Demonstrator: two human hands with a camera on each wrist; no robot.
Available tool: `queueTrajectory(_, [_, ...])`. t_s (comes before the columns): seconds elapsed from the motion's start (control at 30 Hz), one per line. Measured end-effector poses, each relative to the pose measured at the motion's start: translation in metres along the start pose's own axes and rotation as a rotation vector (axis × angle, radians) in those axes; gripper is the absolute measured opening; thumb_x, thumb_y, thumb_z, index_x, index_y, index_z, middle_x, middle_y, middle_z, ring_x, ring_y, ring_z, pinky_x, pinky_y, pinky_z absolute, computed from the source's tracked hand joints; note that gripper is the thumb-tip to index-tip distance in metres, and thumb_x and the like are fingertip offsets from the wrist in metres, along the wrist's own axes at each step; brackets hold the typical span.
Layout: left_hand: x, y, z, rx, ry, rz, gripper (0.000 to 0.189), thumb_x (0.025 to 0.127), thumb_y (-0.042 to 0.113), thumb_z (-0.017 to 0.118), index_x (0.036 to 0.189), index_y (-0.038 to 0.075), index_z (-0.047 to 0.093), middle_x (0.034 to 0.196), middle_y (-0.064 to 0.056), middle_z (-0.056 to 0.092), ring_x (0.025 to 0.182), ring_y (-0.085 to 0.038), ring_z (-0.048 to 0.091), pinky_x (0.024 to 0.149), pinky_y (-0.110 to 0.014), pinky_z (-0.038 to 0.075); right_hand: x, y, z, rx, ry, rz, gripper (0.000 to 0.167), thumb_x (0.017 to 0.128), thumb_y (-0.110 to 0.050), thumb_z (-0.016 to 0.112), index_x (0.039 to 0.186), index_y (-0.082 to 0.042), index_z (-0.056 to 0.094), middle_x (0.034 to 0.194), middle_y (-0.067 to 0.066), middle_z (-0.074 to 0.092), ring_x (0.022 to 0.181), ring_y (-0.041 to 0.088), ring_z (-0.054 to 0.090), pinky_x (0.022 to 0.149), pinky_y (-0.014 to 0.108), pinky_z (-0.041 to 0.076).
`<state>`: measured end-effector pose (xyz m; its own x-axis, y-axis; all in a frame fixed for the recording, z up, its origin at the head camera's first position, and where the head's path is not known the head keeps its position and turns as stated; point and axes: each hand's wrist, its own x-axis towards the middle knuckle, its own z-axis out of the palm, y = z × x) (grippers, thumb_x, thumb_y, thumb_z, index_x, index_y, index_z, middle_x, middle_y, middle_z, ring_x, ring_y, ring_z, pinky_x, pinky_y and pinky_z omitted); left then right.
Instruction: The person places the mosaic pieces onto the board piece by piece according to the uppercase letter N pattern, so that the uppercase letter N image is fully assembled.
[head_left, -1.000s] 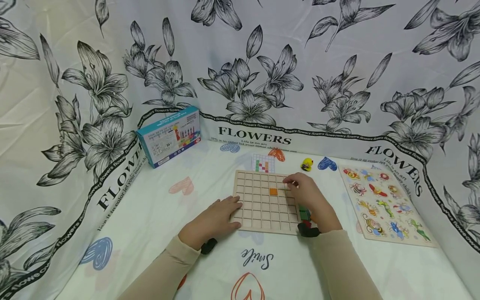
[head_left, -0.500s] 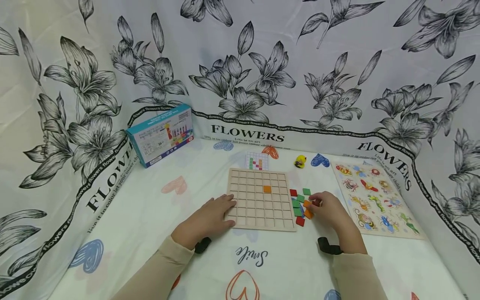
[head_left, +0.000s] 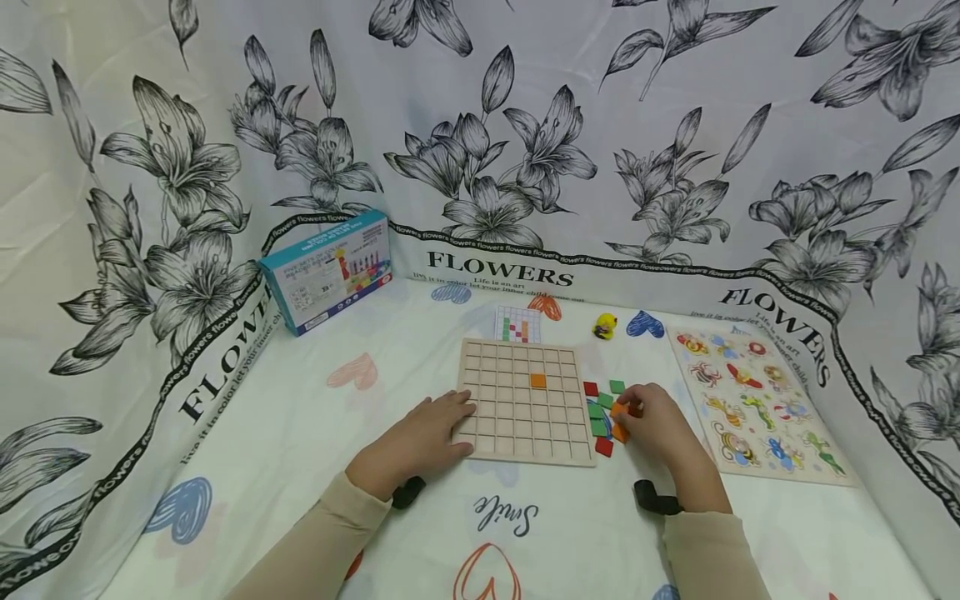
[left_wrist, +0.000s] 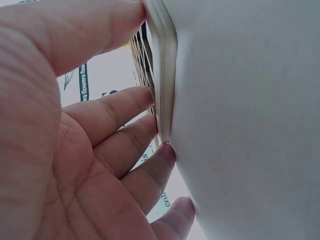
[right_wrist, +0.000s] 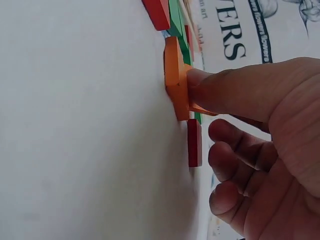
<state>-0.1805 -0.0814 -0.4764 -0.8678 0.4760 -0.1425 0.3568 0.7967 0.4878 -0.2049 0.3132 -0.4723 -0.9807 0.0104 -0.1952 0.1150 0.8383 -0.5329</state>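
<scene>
In the head view a square wooden grid board (head_left: 517, 417) lies on the cloth, with one orange tile (head_left: 537, 381) in an upper cell. My left hand (head_left: 416, 442) rests at the board's left edge; in the left wrist view its fingertips touch the board's edge (left_wrist: 167, 75) with fingers fairly straight. To the right of the board my right hand (head_left: 656, 421) is at the loose tiles, thumb and forefinger pinching an orange tile (head_left: 618, 411). The right wrist view shows the thumb against orange tiles (right_wrist: 175, 70), one tilted; the forefinger is mostly hidden. A red tile (right_wrist: 194, 142) lies beside them.
Loose green tiles (head_left: 597, 427) and red tiles (head_left: 603, 447) lie by the board's right edge. A pattern card (head_left: 517, 325) and a yellow toy duck (head_left: 604, 326) are behind it. An insect puzzle board (head_left: 757, 408) lies right; a blue box (head_left: 327, 271) stands back left.
My right hand has moved from above the board's upper right to the loose tiles at the right, where it now pinches an orange one. The left hand stays at the board's edge.
</scene>
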Motion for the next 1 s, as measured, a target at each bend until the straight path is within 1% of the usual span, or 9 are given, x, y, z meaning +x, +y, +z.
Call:
queueTrajectory(0.13, [0.000, -0.001, 0.000, 0.005, 0.002, -0.003, 0.066, 0.103, 0.033, 0.076, 0.161, 0.009, 0.054, 0.176, -0.009, 0.040, 0.165, -0.033, 0.034, 0.135, -0.058, 0.026, -0.002, -0.004, -0.001, 0.025, 0.022, -0.008, 0.016, 0.104, -0.017, 0.076, 0.116, -0.008, 0.069, 0.109, 0.012, 0.062, 0.099, 0.029, 0.055, 0.080, 0.036, 0.051])
queueTrajectory(0.23, [0.000, -0.001, 0.000, 0.003, 0.000, -0.003, 0.066, 0.103, 0.033, 0.076, 0.161, 0.009, 0.054, 0.176, -0.009, 0.040, 0.165, -0.033, 0.034, 0.136, -0.058, 0.026, -0.006, -0.013, -0.003, 0.055, 0.059, -0.025, 0.013, 0.106, -0.018, 0.073, 0.116, -0.010, 0.069, 0.106, 0.010, 0.066, 0.096, 0.028, 0.057, 0.074, 0.032, 0.051])
queueTrajectory(0.33, [0.000, -0.001, 0.000, -0.003, -0.001, 0.002, 0.066, 0.103, 0.033, 0.076, 0.161, 0.009, 0.054, 0.176, -0.009, 0.040, 0.165, -0.033, 0.034, 0.136, -0.058, 0.026, -0.007, -0.029, -0.002, 0.089, 0.095, -0.065, 0.013, 0.108, -0.018, 0.070, 0.119, -0.011, 0.070, 0.110, 0.009, 0.070, 0.099, 0.027, 0.060, 0.077, 0.030, 0.055])
queueTrajectory(0.4, [0.001, -0.001, 0.001, 0.001, -0.002, 0.002, 0.066, 0.104, 0.033, 0.076, 0.161, 0.009, 0.054, 0.176, -0.009, 0.040, 0.165, -0.033, 0.034, 0.136, -0.058, 0.026, -0.005, -0.043, 0.002, 0.109, 0.093, -0.109, 0.014, 0.109, -0.017, 0.068, 0.121, -0.011, 0.071, 0.114, 0.008, 0.072, 0.102, 0.027, 0.062, 0.081, 0.032, 0.057])
queueTrajectory(0.53, [0.001, 0.000, 0.001, -0.004, 0.000, 0.002, 0.066, 0.103, 0.032, 0.076, 0.161, 0.008, 0.054, 0.175, -0.010, 0.040, 0.165, -0.033, 0.035, 0.135, -0.059, 0.026, 0.007, -0.065, 0.019, 0.110, 0.048, -0.193, 0.013, 0.110, -0.013, 0.065, 0.120, -0.011, 0.073, 0.115, 0.007, 0.073, 0.102, 0.025, 0.062, 0.086, 0.036, 0.056])
queueTrajectory(0.63, [0.000, 0.001, 0.001, -0.018, 0.000, 0.006, 0.066, 0.103, 0.031, 0.077, 0.160, 0.006, 0.055, 0.175, -0.011, 0.041, 0.164, -0.034, 0.036, 0.135, -0.060, 0.026, 0.018, -0.077, 0.031, 0.106, 0.014, -0.213, 0.012, 0.109, -0.012, 0.065, 0.119, -0.013, 0.073, 0.114, 0.005, 0.071, 0.100, 0.024, 0.061, 0.088, 0.037, 0.056])
queueTrajectory(0.73, [0.000, 0.001, 0.001, -0.024, -0.003, 0.008, 0.066, 0.102, 0.031, 0.077, 0.159, 0.006, 0.055, 0.175, -0.011, 0.041, 0.164, -0.035, 0.035, 0.135, -0.061, 0.027, 0.027, -0.085, 0.040, 0.102, -0.002, -0.217, 0.013, 0.109, -0.012, 0.066, 0.118, -0.015, 0.074, 0.114, 0.004, 0.071, 0.102, 0.024, 0.060, 0.093, 0.039, 0.057])
queueTrajectory(0.83, [0.000, 0.001, 0.001, -0.019, -0.002, 0.003, 0.066, 0.102, 0.031, 0.077, 0.160, 0.007, 0.055, 0.175, -0.010, 0.040, 0.165, -0.034, 0.035, 0.135, -0.060, 0.026, 0.033, -0.090, 0.046, 0.095, 0.000, -0.230, 0.013, 0.108, -0.011, 0.067, 0.117, -0.015, 0.075, 0.116, 0.004, 0.073, 0.105, 0.025, 0.061, 0.099, 0.043, 0.058])
queueTrajectory(1.0, [0.000, 0.000, 0.001, -0.009, 0.004, -0.002, 0.066, 0.102, 0.032, 0.077, 0.160, 0.008, 0.055, 0.175, -0.010, 0.040, 0.165, -0.033, 0.035, 0.135, -0.059, 0.026, 0.038, -0.094, 0.049, 0.083, 0.001, -0.255, 0.012, 0.107, -0.009, 0.067, 0.115, -0.014, 0.075, 0.115, 0.004, 0.073, 0.105, 0.026, 0.062, 0.102, 0.048, 0.057])
